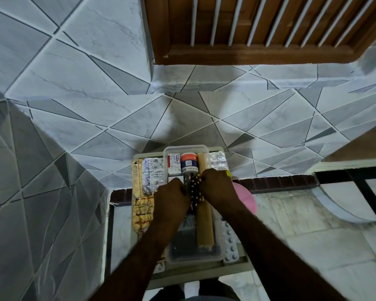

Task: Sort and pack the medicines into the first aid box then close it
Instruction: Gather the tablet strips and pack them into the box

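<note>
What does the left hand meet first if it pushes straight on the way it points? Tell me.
Most likely the white carton at the far end of the clear box, just ahead of the left hand gripping the blister strip. Height is unclear; the hand may pass over it.
</note>
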`<state>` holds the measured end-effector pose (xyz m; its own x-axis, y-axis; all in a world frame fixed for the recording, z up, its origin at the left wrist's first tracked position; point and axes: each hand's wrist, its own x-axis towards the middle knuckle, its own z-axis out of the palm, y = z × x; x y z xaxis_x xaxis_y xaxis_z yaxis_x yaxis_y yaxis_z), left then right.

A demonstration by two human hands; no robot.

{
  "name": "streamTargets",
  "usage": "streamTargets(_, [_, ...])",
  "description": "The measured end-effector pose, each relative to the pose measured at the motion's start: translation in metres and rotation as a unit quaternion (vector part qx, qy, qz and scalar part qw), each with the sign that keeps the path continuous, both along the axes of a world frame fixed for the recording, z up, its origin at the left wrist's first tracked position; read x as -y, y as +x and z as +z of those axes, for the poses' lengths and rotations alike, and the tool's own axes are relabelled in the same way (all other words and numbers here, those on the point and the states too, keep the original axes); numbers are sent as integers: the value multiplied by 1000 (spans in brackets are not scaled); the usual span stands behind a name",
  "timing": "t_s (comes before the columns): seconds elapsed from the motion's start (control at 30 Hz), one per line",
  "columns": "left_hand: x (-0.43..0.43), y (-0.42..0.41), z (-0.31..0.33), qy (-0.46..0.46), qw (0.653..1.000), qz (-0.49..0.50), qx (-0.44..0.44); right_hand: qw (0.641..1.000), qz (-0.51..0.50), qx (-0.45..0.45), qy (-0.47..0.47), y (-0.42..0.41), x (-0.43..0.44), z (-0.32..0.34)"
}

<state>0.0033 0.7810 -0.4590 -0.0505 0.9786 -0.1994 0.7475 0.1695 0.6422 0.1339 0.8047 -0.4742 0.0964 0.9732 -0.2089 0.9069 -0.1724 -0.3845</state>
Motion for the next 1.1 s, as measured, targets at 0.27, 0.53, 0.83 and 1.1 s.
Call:
streamTargets(0.27, [0,4,-4,20,1000,13,-16,1000,21,-11,6,-6,-1,-4])
streamTargets(0.53, [2,1,-3,61,998,-1,-35,1000,18,2,19,-2,0,3])
streamTargets(0.83, [-4,-1,0,57,997,-11,-52,998,47,33,7,-2,2,8])
streamTargets(1.1, [-9,3,-7,13,999,-20,-35,1000,6,6,6,2,-5,10])
